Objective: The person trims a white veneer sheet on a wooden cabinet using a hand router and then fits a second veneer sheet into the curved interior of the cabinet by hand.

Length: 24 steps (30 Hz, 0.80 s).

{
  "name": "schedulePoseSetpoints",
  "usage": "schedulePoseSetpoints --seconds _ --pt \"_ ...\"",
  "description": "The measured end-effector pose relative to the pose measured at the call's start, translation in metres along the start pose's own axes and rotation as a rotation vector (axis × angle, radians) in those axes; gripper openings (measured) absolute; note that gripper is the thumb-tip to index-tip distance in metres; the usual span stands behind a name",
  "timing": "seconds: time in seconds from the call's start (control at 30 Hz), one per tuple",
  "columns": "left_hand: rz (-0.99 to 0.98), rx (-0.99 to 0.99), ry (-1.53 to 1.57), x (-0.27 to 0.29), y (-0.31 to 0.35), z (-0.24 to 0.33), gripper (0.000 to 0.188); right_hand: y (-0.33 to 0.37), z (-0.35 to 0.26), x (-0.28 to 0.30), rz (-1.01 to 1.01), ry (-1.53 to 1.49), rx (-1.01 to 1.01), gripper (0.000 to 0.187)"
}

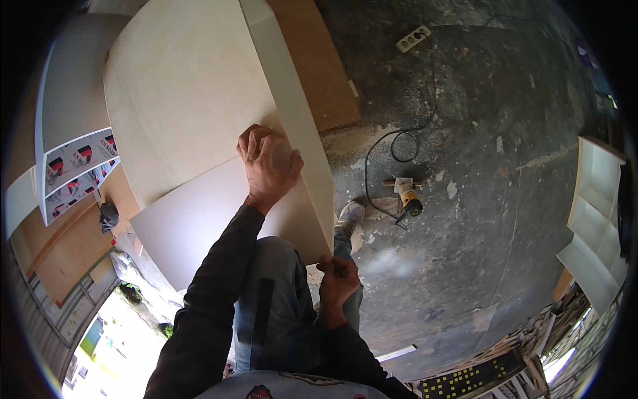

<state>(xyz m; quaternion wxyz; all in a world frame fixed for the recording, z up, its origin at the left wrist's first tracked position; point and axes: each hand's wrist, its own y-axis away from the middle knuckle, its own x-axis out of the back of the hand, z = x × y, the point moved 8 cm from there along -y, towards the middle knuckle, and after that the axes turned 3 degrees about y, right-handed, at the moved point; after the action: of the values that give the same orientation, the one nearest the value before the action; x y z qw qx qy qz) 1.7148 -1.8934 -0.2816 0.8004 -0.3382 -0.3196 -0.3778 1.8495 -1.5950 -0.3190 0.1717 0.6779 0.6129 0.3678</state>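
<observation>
Stretching across the right of the workshop, a dark, patchy concrete floor (pixel 485 173) lies beyond a pale box-shaped cabinet (pixel 186 86) set before the person. White shelving (pixel 593 213) stands at far right; a brown board (pixel 316 66) lies along the cabinet's far right side. The person's bent left knee (pixel 276 256) blocks part of its near edge. A yellow-and-black power tool (pixel 409 199) sits apart, near a corded white power strip (pixel 413 38). The cabinet's long axis runs from the knees forward, slanting left. The left hand (pixel 269 163) rests on top, fingers curled together; the right hand (pixel 339 282) bunches its fingers at the near corner, whether clamped I cannot tell.
</observation>
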Motion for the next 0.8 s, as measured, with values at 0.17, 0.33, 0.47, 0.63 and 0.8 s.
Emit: schedulePoseSetpoints --seconds 0.17,0.33,0.47,0.63,0.8 --pt "0.011 0.015 0.016 -0.002 0.007 -0.004 0.031 -0.002 -0.003 -0.002 -0.042 0.161 0.066 0.021" --pt "0.007 -0.001 -0.025 -0.004 0.002 -0.002 0.031 -0.004 -0.009 0.0 -0.076 0.189 0.1 0.022" --pt "-0.015 -0.006 -0.044 -0.01 0.004 0.0 0.031 -0.012 0.01 0.007 -0.137 0.143 0.252 0.022" --pt "-0.052 -0.048 -0.156 0.002 0.009 -0.008 0.037 -0.071 0.056 0.015 -0.324 -0.286 0.187 0.03" --pt "-0.066 -0.027 -0.191 0.002 0.006 0.0 0.034 -0.242 0.168 0.092 0.352 -0.24 -0.152 0.013"
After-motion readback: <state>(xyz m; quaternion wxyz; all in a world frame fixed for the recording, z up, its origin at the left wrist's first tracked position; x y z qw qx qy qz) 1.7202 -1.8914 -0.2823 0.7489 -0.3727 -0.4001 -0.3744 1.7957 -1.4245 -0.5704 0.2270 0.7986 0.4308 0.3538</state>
